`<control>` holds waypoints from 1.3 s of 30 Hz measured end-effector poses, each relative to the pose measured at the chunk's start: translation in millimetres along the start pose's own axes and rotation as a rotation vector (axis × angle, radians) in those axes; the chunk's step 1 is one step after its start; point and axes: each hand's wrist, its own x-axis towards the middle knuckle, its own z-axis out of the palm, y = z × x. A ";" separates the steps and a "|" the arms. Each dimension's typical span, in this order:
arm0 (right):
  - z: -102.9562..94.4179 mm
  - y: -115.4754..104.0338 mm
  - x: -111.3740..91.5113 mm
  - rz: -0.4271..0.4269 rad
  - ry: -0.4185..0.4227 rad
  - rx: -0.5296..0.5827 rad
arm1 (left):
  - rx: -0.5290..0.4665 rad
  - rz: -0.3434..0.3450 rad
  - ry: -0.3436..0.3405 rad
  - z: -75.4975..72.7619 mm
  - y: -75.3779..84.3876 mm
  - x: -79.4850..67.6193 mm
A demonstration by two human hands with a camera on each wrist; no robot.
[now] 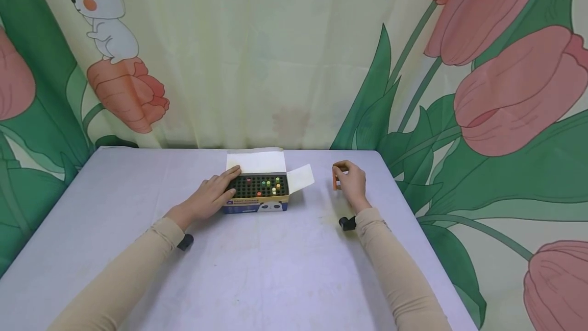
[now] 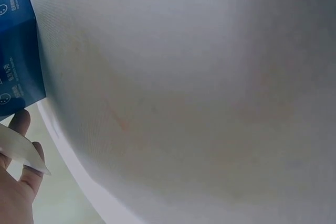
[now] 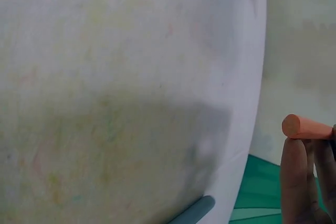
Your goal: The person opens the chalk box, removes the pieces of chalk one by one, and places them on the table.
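Note:
My left hand (image 1: 209, 195) holds the left end of an open cardboard box (image 1: 257, 207), with the thumb near the front and a finger at the back corner. Chalk sticks (image 1: 277, 186) in several colours stand in the box's black holed insert (image 1: 243, 188). In the left wrist view, fingers (image 2: 32, 179) lie around a white flap (image 2: 18, 148) beside the blue box wall (image 2: 21, 61). To the right of the box, my right hand (image 1: 353, 183) pinches an orange chalk stick (image 3: 307, 127) above the table.
White lid flaps (image 1: 255, 160) stand out at the back and right of the box. A pale cloth covers the table (image 1: 266, 275). Behind it hangs a printed curtain (image 1: 275, 55). A grey-blue rounded rod (image 3: 194, 211) shows low in the right wrist view; its kind is unclear.

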 end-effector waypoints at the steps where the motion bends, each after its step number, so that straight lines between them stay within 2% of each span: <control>1: -1.1 2.1 -0.1 0.004 0.001 -0.004 | 0.001 0.000 -0.002 0.0 0.1 0.1; 5: -5.3 10.3 1.0 0.024 -0.004 -0.039 | -0.002 -0.001 -0.008 1.1 -0.1 0.5; 9: -10.0 17.6 1.6 0.038 0.003 -0.145 | -0.004 0.006 -0.007 2.3 -0.1 0.8; 12: -13.0 22.6 1.2 0.032 0.006 -0.223 | -0.006 0.008 -0.005 2.7 -0.3 1.0; 22: -14.2 32.1 -0.9 0.010 -0.033 -0.374 | -0.005 0.000 -0.013 1.1 -2.5 1.9; 39: -17.0 35.5 -2.7 -0.010 -0.112 -0.476 | 0.004 0.002 -0.021 -0.7 -2.8 3.2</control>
